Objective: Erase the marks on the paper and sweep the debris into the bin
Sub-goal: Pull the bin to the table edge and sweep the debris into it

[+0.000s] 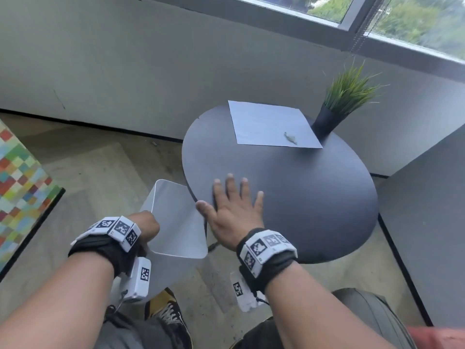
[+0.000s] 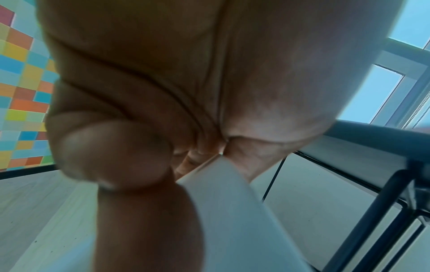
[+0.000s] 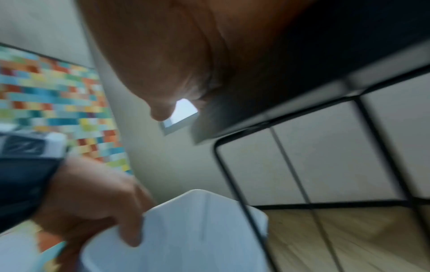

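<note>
- One round dark table (image 1: 302,197) stands by a grey wall below a window (image 1: 415,18).
- One sheet of paper (image 1: 266,124) lies flat on the far part of the table top, its far left corner reaching past the table's edge.
- One small pale clump of debris (image 1: 290,138) lies on the paper near its near right corner; no marks on the sheet can be made out from the head view.
- One white bin (image 1: 176,222) is held up at the near left edge of the table, its open mouth upward and its rim just beside the table's edge.
- The left hand (image 1: 147,227) grasps the bin's near left rim, fingers curled over the edge; the left wrist view shows the fingers (image 2: 116,150) and thumb closed on the white wall (image 2: 223,202), and the right wrist view shows the same grasp from the other side (image 3: 97,202).
- The right hand (image 1: 231,205) lies palm down and released on the near left part of the table top, all five fingers straight and spread, the thumb at the table's edge just beside the bin's rim.
- The right hand is well apart from the paper and the debris.
- One potted grass plant (image 1: 344,96) in a dark pot stands at the far right of the table, just beside the paper's right corner.
- Two wrist bands with black-and-white coded tags show, one on each wrist.
- One multicoloured chequered panel (image 1: 17,177) is at the left, above a wood-look floor.
- The table's thin black wire legs (image 3: 291,165) show in both wrist views.
</note>
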`<control>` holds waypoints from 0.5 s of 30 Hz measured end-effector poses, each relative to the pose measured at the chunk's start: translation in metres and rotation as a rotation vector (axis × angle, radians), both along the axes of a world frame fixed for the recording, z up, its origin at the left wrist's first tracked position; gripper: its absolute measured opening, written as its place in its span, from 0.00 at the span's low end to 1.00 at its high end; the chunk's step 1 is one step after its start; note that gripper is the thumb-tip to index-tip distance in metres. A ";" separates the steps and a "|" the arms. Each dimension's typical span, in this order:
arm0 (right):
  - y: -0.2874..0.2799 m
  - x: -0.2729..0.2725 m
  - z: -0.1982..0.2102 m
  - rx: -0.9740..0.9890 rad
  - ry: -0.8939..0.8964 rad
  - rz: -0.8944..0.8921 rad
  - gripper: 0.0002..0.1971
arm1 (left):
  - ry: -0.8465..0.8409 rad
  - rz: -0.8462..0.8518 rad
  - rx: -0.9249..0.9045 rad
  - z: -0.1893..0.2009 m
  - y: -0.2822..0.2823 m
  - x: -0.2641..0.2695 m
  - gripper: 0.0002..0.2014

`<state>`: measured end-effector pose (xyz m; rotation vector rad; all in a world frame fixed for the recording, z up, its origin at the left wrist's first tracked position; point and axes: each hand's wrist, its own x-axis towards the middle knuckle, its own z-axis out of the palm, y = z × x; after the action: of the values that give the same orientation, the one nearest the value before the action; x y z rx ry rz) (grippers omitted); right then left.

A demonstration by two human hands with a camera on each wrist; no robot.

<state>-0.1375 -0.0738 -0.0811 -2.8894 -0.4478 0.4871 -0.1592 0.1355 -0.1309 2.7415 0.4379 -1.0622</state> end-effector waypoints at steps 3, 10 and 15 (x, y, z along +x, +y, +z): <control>0.034 -0.018 0.011 0.168 0.037 0.389 0.33 | -0.031 0.036 -0.054 -0.003 0.006 -0.001 0.12; -0.122 -0.034 0.012 0.491 -0.262 -0.271 0.38 | -0.050 0.000 -0.026 0.008 0.000 -0.003 0.17; -0.134 -0.054 -0.006 0.009 -0.150 -0.332 0.46 | -0.063 -0.028 -0.032 0.008 0.002 -0.004 0.17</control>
<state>-0.1915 -0.2082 -0.0869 -2.9187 0.0142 0.2152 -0.1632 0.1379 -0.1230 2.7517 0.3713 -0.9772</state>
